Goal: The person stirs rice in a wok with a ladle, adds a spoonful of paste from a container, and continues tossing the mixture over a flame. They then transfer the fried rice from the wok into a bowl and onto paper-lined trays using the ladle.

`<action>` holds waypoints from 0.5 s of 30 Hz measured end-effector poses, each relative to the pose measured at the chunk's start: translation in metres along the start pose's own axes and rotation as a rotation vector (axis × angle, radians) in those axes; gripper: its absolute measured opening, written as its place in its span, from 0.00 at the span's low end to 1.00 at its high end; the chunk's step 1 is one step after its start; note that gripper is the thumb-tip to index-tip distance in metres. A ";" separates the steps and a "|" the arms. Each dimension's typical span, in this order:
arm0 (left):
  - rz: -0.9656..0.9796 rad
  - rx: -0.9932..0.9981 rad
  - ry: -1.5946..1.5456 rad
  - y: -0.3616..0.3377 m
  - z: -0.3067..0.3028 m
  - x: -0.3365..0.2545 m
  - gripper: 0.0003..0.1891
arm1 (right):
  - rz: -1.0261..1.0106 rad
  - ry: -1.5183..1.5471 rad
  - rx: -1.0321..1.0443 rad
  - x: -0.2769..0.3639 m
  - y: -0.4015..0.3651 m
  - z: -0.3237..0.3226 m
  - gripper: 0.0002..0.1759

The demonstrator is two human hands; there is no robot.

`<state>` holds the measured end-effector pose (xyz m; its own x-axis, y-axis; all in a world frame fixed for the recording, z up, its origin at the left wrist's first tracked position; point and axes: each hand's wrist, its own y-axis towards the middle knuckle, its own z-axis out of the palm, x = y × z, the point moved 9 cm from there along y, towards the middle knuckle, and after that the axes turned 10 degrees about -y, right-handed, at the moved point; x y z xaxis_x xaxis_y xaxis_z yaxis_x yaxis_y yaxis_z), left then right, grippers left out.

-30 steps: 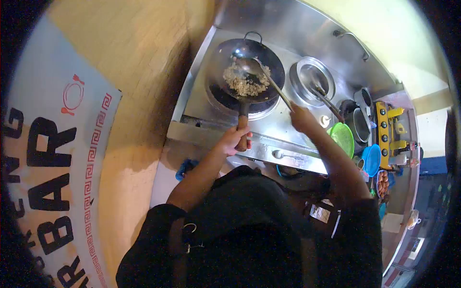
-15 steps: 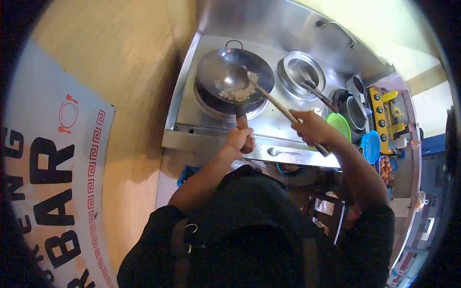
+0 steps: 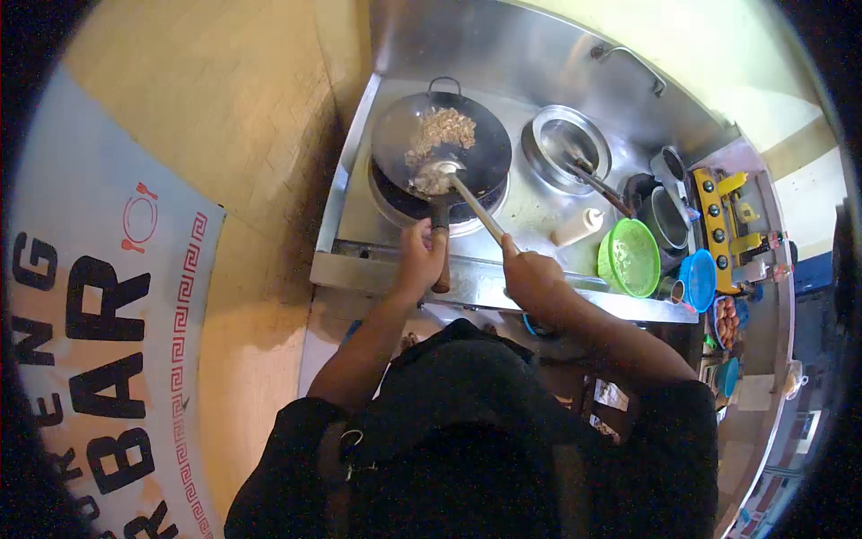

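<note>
A dark wok (image 3: pixel 489 144) sits over the burner, with small brown pieces of food (image 3: pixel 446 128) heaped toward its far side. My left hand (image 3: pixel 420 259) is wrapped round the wok's wooden handle (image 3: pixel 440 272) at the counter's front edge. Closed on the pale shaft of a ladle (image 3: pixel 479 210) is my right hand (image 3: pixel 532 277), to the right of the wok handle. The ladle's head rests low in the near side of the wok, where more food lies against it.
To the wok's right stands a metal basin (image 3: pixel 536 154) holding dark-handled utensils (image 3: pixel 603 189). A white squeeze bottle (image 3: pixel 577 226), green bowl (image 3: pixel 631 260) and blue bowl (image 3: pixel 699 278) follow rightward. A yellow panel with knobs (image 3: pixel 712 216) and a tray of eggs (image 3: pixel 727 322) are farther right.
My right hand has moved left and down, drawing the ladle to the wok's near side. Most food now lies farther back. The squeeze bottle and green bowl show more fully.
</note>
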<state>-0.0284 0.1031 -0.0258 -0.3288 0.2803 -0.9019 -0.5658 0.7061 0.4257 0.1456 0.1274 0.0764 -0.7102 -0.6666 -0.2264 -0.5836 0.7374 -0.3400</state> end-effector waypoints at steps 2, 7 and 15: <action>-0.395 0.209 -0.188 0.001 0.023 -0.012 0.14 | 0.163 0.356 0.060 -0.008 0.013 0.031 0.22; -1.322 0.214 -0.596 -0.037 0.095 0.031 0.14 | -0.017 0.694 -0.190 0.019 0.013 0.016 0.19; -1.233 0.552 -0.312 -0.024 -0.012 -0.058 0.10 | 0.910 0.609 -0.812 -0.234 0.001 0.246 0.49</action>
<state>-0.0046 0.0623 0.0169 0.3817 -0.6256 -0.6804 0.0288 0.7438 -0.6677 0.4075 0.2573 -0.0956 -0.9006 0.0832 0.4266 0.2653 0.8827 0.3878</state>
